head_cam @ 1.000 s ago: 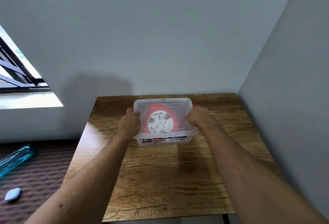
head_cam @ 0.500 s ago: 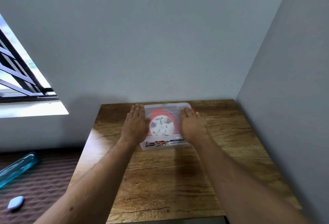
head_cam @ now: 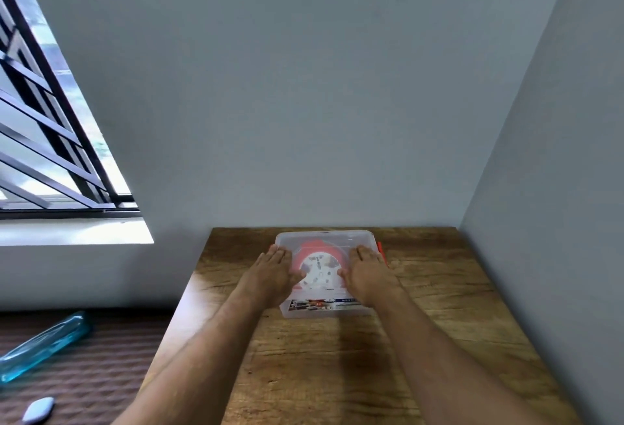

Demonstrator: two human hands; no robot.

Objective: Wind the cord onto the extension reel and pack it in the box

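Two bare forearms reach forward over the near edge of the wooden desk [head_cam: 337, 374] toward its far edge. The left hand [head_cam: 270, 276] lies flat, fingers straight and together, on the left part of the lid of a clear plastic box [head_cam: 324, 238]. The right hand [head_cam: 366, 274] lies flat in the same way on the right part of the lid. The hands are apart, with the middle of the lid bare between them. Through the lid shows the red and white reel [head_cam: 320, 269], lying flat inside the box. The box stands near the desk's far edge, about midway along it, with a printed label [head_cam: 324, 304] on its near side and a red clip [head_cam: 381, 249] at its right side.

Off the desk's left edge, a blue bottle [head_cam: 44, 347] and a small pale oval thing [head_cam: 37, 410] lie on a brown ribbed surface [head_cam: 84, 384].
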